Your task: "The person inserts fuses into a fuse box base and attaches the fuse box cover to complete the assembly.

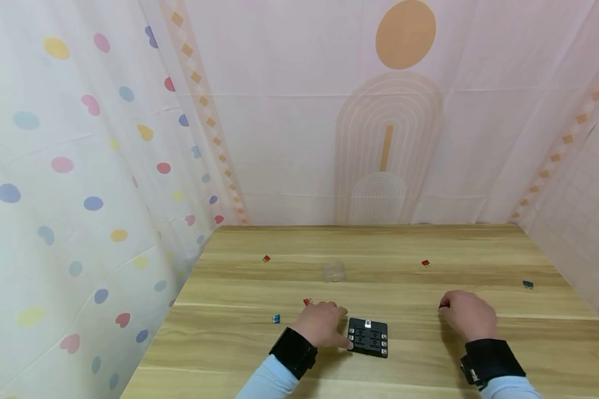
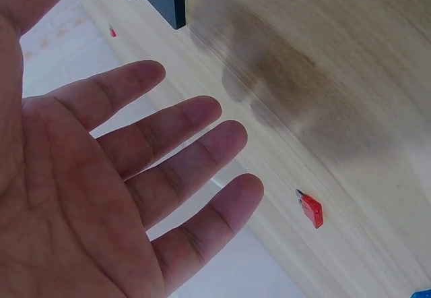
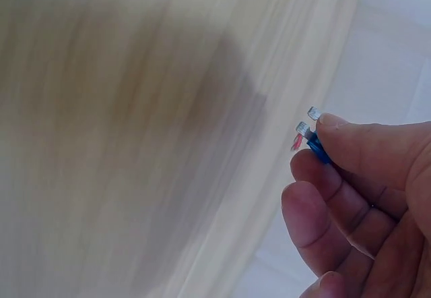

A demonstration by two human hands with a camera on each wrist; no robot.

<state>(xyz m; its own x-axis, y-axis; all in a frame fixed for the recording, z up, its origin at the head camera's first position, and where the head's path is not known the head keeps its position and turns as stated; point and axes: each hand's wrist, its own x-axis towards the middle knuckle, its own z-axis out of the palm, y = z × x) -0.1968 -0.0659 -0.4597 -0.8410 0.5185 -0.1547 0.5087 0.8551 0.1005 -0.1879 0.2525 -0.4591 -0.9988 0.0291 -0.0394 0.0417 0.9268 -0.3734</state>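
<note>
A black fuse block [image 1: 368,337] with metal screw terminals lies flat on the wooden table. My left hand [image 1: 320,324] is at its left side, thumb at the block's edge, the other fingers spread and nearly straight over the table. Between thumb and index finger my right hand [image 1: 469,316] pinches a blue blade fuse [image 3: 318,150], its metal prongs pointing outward; the hand hovers to the right of the block. Just beyond the left fingers lies a red blade fuse [image 1: 307,301], with a blue blade fuse [image 1: 276,318] to the left of that hand.
Farther back lie a red fuse [image 1: 266,258] at left, another red fuse [image 1: 426,263] at right, and a clear plastic cover [image 1: 334,271] between them. A blue fuse [image 1: 528,284] rests near the right table edge. Curtains [image 1: 279,138] stand behind and beside the table.
</note>
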